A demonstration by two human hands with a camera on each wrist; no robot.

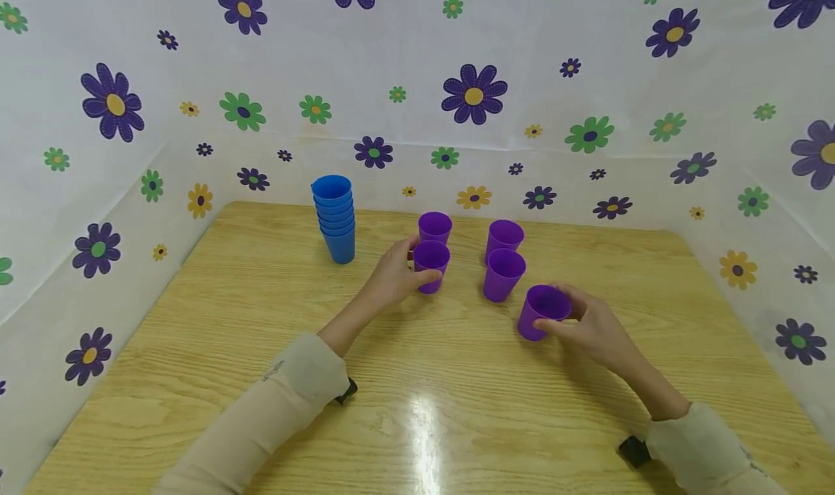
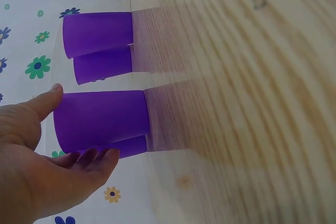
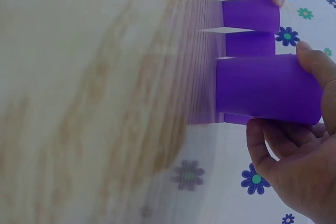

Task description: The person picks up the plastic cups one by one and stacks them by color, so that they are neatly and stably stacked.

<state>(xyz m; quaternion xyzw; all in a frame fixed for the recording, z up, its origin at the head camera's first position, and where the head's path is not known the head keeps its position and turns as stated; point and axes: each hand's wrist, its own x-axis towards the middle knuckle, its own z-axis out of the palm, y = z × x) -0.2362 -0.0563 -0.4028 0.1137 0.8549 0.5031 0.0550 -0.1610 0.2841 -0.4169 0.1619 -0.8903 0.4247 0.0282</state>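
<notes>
Several purple cups are upright on the wooden table in the head view. My left hand (image 1: 396, 274) holds the front-left purple cup (image 1: 430, 269) by its sides, thumb in front and fingers behind. Right behind that one is another purple cup (image 1: 435, 225). To the right, a purple cup (image 1: 502, 281) stands in front of a further purple cup (image 1: 504, 235). Nearest to me, the right hand (image 1: 596, 328) grips the rightmost purple cup (image 1: 536, 315) near its rim; in the right wrist view, thumb and fingers lie on opposite sides of this cup (image 3: 265, 88).
A stack of nested blue cups (image 1: 339, 241) stands at the back left of the wooden table (image 1: 261, 321). Flower-patterned white sheeting (image 1: 417, 67) rises behind the table and along both sides. A dark device (image 1: 634, 451) is at the right cuff.
</notes>
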